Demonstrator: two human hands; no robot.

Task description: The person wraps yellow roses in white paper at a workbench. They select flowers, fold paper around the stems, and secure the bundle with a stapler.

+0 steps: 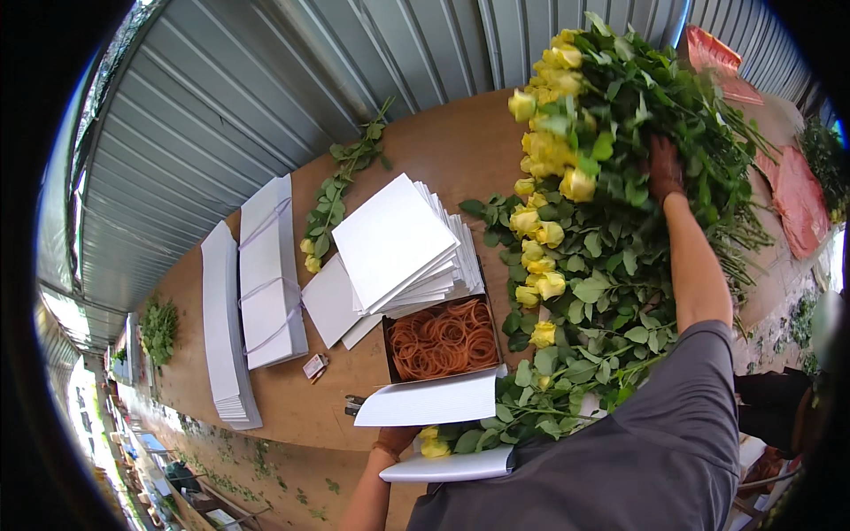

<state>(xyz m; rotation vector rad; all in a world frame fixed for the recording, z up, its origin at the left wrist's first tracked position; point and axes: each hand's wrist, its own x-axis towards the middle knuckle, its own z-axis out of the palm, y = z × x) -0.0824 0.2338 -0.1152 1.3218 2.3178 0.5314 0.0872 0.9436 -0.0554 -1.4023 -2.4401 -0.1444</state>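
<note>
My left hand [396, 437], at the lower middle, reaches in at the side of a bent white cardboard sheet [429, 400]; the raised flap hides its fingers. A yellow rose [434, 442] lies between that flap and a lower white flap [452, 465], close to my body. Stretched out to the far right, my right hand [664, 168] is sunk among the leaves and stems of a large heap of yellow roses [577, 186]. Leaves cover its fingertips, so its grip does not show. Some blooms and leaves beside it are blurred.
A box of orange rubber bands [443, 341] sits mid-table beside stacked white cardboard sheets [394, 239]. Further left stand two long white stacks [270, 283], one tied. A loose rose stem [332, 199], a small matchbox [315, 365] and a corrugated metal wall [212, 106] surround them.
</note>
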